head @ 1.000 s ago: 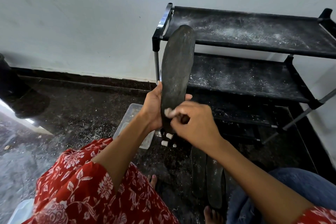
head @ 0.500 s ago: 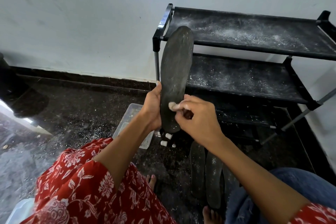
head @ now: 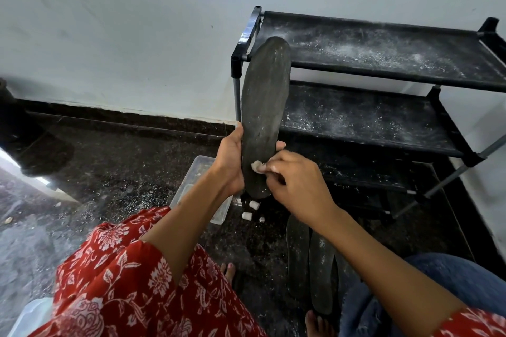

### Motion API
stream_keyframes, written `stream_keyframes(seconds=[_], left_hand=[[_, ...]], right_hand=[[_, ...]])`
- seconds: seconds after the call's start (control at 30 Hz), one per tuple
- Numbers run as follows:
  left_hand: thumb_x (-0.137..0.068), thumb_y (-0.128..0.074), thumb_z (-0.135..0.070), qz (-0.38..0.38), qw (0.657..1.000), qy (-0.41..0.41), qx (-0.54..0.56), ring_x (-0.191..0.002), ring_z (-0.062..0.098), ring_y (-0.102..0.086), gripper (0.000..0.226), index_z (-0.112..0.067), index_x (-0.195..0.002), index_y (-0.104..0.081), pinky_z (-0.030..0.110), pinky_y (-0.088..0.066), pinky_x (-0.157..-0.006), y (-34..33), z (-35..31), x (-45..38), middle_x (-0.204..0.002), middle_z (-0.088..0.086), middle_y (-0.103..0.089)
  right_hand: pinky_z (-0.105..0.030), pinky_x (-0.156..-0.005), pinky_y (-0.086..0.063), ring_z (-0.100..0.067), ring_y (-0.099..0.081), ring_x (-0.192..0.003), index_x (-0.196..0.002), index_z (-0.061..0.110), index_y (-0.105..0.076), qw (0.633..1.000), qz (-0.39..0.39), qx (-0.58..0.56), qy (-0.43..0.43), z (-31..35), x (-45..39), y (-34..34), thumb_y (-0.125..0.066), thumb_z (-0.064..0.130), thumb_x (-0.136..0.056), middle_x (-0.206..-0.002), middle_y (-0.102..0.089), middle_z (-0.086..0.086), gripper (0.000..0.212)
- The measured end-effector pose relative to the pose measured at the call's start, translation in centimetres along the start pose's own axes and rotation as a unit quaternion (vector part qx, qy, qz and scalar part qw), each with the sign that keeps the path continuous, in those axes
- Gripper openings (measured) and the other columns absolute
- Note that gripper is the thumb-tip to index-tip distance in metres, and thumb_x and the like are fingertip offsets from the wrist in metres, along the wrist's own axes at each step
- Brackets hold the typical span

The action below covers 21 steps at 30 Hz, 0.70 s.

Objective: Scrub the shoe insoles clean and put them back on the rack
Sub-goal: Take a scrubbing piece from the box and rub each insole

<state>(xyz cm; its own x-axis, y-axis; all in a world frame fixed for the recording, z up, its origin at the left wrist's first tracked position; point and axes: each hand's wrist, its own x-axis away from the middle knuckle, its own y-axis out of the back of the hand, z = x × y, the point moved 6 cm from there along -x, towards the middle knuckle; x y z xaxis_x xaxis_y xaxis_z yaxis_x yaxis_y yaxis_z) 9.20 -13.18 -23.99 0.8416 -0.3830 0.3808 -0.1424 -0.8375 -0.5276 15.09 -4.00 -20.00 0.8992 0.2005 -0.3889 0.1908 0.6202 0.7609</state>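
Scrubbing is under way: your left hand (head: 230,164) grips a dark insole (head: 264,115) upright before the dusty rack (head: 383,68), while your right hand's (head: 294,186) fingers pinch a white wad (head: 256,166) against its lower part. Next, probably work the wad upward. Since a second ago, the wad has crept slightly higher.

Left hand (head: 229,161) grips upright, right hand (head: 294,183) pinches with curled fingers.
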Motion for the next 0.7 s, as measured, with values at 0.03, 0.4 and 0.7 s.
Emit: stream_keyframes(seconds=[0.03, 0.4, 0.7], left_hand=[[-0.099, -0.016, -0.054, 0.001, 1.0, -0.003, -0.001, -0.07, 0.026, -0.069, 0.069, -0.003, -0.104, -0.062, 0.031, -0.058, -0.063, -0.1, 0.0, 0.0, -0.085, 0.019, -0.069], [-0.097, -0.013, -0.057, 0.012, 1.0, -0.003, 0.015, -0.071, 0.03, -0.067, 0.071, -0.005, -0.108, -0.059, 0.035, -0.056, -0.063, 0.0, -0.1, -0.1, -0.083, 0.018, -0.067], [-0.097, -0.012, -0.056, 0.018, 1.0, -0.008, 0.013, -0.075, 0.035, -0.068, 0.07, -0.004, -0.112, -0.057, 0.041, -0.055, -0.072, 0.3, -0.2, 0.0, -0.083, 0.018, -0.068]], right_hand=[[-0.038, -0.069, -0.054, -0.02, -0.064, -0.082, -0.086, 0.01, -0.075, 1.0, 0.011, 0.004, 0.006, 0.1, 0.1, -0.3, -0.06, 0.01, -0.078, -0.088, -0.067, -0.001, 0.018], [-0.023, -0.069, -0.052, -0.01, -0.063, -0.072, -0.081, 0.007, -0.075, 0.996, -0.029, -0.077, -0.039, -1.1, 0.3, 0.2, -0.062, 0.007, -0.074, -0.085, -0.067, -0.001, 0.014], [-0.021, -0.066, -0.053, -0.01, -0.063, -0.073, -0.072, 0.007, -0.074, 0.986, -0.02, -0.146, -0.074, -1.3, 0.7, -0.2, -0.069, 0.0, -0.069, -0.081, -0.068, -0.001, 0.008]])
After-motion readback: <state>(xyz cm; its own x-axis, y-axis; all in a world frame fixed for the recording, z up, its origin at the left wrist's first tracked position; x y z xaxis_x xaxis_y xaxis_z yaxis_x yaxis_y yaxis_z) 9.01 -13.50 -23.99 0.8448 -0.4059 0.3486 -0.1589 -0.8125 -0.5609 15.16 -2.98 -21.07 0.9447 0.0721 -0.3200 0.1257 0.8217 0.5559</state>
